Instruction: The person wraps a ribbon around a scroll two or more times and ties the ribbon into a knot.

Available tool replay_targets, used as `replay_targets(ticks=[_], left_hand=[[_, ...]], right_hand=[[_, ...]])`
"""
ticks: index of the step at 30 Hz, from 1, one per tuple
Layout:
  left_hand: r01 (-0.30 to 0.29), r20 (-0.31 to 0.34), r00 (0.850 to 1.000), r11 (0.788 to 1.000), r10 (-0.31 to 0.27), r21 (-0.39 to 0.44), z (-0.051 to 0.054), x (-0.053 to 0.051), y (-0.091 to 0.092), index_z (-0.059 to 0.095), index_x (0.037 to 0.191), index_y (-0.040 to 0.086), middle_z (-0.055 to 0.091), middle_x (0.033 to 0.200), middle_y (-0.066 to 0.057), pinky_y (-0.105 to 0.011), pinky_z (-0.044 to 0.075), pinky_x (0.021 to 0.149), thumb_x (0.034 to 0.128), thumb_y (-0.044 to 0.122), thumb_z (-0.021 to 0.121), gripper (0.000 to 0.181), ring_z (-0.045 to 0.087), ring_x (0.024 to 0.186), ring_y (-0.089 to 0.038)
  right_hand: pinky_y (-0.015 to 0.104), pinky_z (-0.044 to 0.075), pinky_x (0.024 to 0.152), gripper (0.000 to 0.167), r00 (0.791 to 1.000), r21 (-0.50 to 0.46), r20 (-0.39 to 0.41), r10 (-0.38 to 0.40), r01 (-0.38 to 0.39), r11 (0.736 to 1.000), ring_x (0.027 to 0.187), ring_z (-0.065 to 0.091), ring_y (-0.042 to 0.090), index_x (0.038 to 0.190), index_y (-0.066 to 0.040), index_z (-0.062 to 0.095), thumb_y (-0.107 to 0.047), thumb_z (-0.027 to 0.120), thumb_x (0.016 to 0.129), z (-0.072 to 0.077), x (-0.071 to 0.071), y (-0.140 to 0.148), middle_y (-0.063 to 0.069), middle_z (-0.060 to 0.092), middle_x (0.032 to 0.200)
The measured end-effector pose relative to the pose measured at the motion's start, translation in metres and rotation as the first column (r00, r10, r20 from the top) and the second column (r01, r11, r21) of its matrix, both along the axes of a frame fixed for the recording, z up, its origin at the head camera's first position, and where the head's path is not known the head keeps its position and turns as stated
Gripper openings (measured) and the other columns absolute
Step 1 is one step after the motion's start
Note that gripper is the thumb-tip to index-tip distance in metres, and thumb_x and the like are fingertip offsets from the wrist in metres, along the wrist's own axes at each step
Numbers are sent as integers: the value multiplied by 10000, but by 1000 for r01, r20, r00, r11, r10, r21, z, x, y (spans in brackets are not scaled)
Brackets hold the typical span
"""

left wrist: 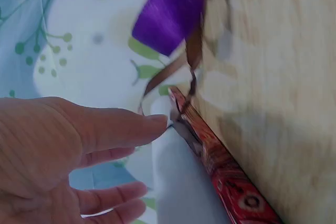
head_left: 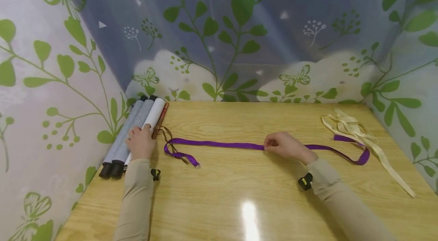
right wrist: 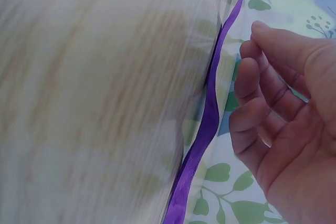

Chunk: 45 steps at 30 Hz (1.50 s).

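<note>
A purple ribbon (head_left: 219,144) lies stretched across the table, its left end looped back. My right hand (head_left: 285,145) is beside its middle, fingers loosely curled; in the right wrist view the ribbon (right wrist: 210,108) passes clear of the fingertips. Over the white roll (head_left: 155,110) at the left is my left hand (head_left: 141,144), fingers spread. In the left wrist view the left thumb is at a thin brown ribbon (left wrist: 194,45), contact unclear. That ribbon runs to a long, narrow red patterned object (left wrist: 231,182) alongside the white roll (left wrist: 178,182).
Two grey scroll-like rolls (head_left: 128,134) with black end knobs lie left of the white roll, against the patterned side cloth (head_left: 65,92). A heap of cream ribbon (head_left: 352,127) rests at the right, near the purple ribbon's right end. Cloth also hangs behind the table (head_left: 205,195).
</note>
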State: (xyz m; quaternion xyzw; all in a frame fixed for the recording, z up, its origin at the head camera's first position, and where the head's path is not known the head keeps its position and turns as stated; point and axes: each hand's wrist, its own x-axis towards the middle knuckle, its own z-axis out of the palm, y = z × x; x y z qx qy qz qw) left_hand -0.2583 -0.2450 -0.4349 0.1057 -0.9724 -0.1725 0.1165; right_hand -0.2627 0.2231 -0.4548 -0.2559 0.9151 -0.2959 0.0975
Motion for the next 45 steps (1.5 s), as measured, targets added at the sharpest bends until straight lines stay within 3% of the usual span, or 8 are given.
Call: replay_targets(ticks=[5, 18, 25, 32, 38, 42, 45], left_hand=[[-7, 65, 998, 1000, 6, 11, -4, 2, -7, 481, 1315, -34, 441, 1217, -406, -681, 304, 918, 852, -9, 565, 471, 365, 1165, -553], [-29, 96, 995, 1000, 30, -9, -12, 0, -9, 423, 1274, -35, 449, 1142, -407, -688, 335, 905, 848, 36, 601, 467, 410, 1106, -597], [-39, 135, 990, 999, 39, 1, -17, -5, -7, 358, 1321, -16, 487, 1120, -435, -704, 415, 826, 854, 46, 603, 531, 475, 1054, -625], [-27, 217, 976, 999, 17, 45, -19, -4, -7, 199, 1447, -3, 423, 1159, -486, -740, 426, 789, 909, 41, 463, 602, 487, 1020, -674], [-17, 277, 961, 998, -3, 69, -18, -6, -10, 84, 1524, 62, 380, 1211, -508, -754, 411, 816, 903, 82, 536, 768, 452, 1061, -690], [1, 245, 969, 995, -25, 99, -12, -4, -11, 93, 1547, 133, 420, 1209, -496, -747, 434, 791, 888, 122, 636, 853, 484, 1053, -679], [26, 165, 985, 993, -45, 116, -8, -3, -11, 128, 1557, 131, 431, 1192, -499, -717, 463, 756, 883, 102, 652, 854, 516, 1024, -654]], right_hand=[[241, 481, 660, 38, 1000, -5, -5, 6, -6, 1000, 738, 566, 86, 911, -108, 697, -125, 668, 930, 0, 1, -3, -8, 687, 858], [239, 476, 660, 37, 1000, -2, 5, 0, 0, 1000, 734, 563, 90, 911, -108, 693, -121, 665, 931, 1, 1, -5, 1, 692, 863], [248, 471, 650, 35, 1000, 5, 9, -13, 13, 1000, 723, 555, 99, 916, -126, 694, -142, 667, 932, -1, 1, -6, -14, 685, 854], [256, 477, 661, 50, 1000, 8, 25, -9, 8, 1000, 741, 562, 102, 921, -121, 700, -145, 659, 938, 0, 2, -8, -24, 687, 863], [250, 472, 663, 84, 1000, 7, 27, 9, -9, 1000, 743, 557, 89, 941, -107, 706, -152, 637, 955, -1, 1, -6, -2, 704, 886], [258, 467, 663, 107, 1000, 4, 26, 15, -15, 1000, 733, 549, 94, 960, -105, 710, -157, 617, 965, -1, 1, -5, 1, 706, 890], [249, 459, 655, 121, 1000, 8, 28, 7, -7, 1000, 717, 536, 89, 972, -109, 714, -171, 610, 972, -1, 1, -5, -2, 706, 888]])
